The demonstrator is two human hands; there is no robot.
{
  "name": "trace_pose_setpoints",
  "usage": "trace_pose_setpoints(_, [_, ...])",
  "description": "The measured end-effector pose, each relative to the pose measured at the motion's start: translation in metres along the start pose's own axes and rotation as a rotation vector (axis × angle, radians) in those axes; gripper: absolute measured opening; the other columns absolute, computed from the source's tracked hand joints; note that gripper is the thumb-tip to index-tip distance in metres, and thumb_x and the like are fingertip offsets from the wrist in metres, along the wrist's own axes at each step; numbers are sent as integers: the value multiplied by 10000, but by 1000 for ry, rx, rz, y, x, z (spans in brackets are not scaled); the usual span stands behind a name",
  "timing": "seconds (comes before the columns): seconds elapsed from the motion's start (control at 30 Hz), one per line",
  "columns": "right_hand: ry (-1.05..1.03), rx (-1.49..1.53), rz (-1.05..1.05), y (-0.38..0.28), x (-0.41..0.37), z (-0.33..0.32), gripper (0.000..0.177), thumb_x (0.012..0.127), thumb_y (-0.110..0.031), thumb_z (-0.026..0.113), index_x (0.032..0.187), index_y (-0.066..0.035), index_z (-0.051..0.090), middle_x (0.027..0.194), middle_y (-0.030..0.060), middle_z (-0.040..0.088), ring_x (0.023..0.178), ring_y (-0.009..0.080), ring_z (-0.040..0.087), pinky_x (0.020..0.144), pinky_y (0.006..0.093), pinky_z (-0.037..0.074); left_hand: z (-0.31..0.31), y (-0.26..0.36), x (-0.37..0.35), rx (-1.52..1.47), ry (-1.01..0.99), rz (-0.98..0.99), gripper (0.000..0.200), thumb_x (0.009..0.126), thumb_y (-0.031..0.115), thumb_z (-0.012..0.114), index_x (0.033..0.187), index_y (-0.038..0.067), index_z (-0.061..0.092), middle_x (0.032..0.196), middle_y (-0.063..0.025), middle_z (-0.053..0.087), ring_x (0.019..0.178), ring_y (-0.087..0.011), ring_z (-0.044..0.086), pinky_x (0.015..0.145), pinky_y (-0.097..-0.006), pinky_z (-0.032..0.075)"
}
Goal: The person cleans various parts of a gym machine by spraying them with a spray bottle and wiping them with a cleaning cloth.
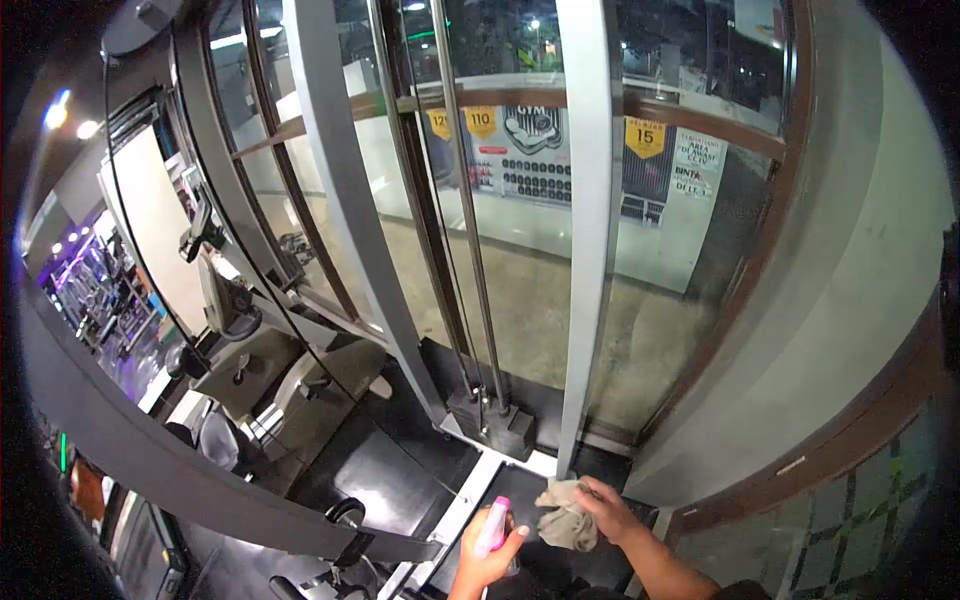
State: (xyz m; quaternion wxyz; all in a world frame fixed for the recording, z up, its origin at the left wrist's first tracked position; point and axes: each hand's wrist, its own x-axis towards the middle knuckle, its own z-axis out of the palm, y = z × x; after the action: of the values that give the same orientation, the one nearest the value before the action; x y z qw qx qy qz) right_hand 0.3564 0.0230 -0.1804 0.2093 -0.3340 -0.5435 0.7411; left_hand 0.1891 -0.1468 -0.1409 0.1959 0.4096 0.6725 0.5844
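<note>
Your left hand is clamped around a pink-topped spray bottle, low and left of the grey upright post. A crumpled beige cloth sits just below that post's foot, gripped by your closed right hand.

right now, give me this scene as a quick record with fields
place: gym, beside a glass wall
left hand: grips a spray bottle with a pink top
right hand: holds a crumpled cloth
nearest thing: grey upright of a machine, its foot just above the cloth
also there: dark weight stack on guide rods, left of the upright
</note>
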Motion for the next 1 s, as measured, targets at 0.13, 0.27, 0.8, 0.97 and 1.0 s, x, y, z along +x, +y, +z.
trace_pose_setpoints(0.13, [-69,121,-175,-88,5,36,295,979,-199,595,1188,8,593,1024,29,644,942,113,581,863,269,459,-9,38,41,-110,-23,96,290,810,149,821,986,31,622,837,-22,617,735,-115,568,687,-276,482])
trace_pose_setpoints(0.27, [-40,-58,-401,-163,12,56,204,983,-184,597,1076,-5,560,942,5,613,895,83,557,829,263,456,-34,73,90,-98,-49,287,303,810,148,821,994,19,618,838,-33,613,719,-120,567,676,-277,482])
trace_pose_setpoints(0.8, [206,-493,-1226,-420,26,105,201,991,-172,468,1052,-1,553,901,32,573,842,89,506,756,268,448,-132,181,221,-221,-7,628,409,789,108,818,1079,-38,571,922,-93,602,783,-145,583,717,-283,486])
trace_pose_setpoints(0.97, [483,-885,-1616,-503,48,129,247,924,-123,570,1117,30,553,1012,234,627,908,360,645,833,396,498,-126,169,249,-366,43,647,365,791,73,788,1063,-40,573,922,-107,611,794,-165,598,734,-300,493])
trace_pose_setpoints(1.0, [503,-935,-1683,-520,54,135,244,913,-121,577,1118,6,542,1001,220,626,887,370,635,826,400,500,-125,168,255,-378,52,656,361,790,67,783,1063,-40,573,923,-109,612,795,-169,601,737,-303,495])
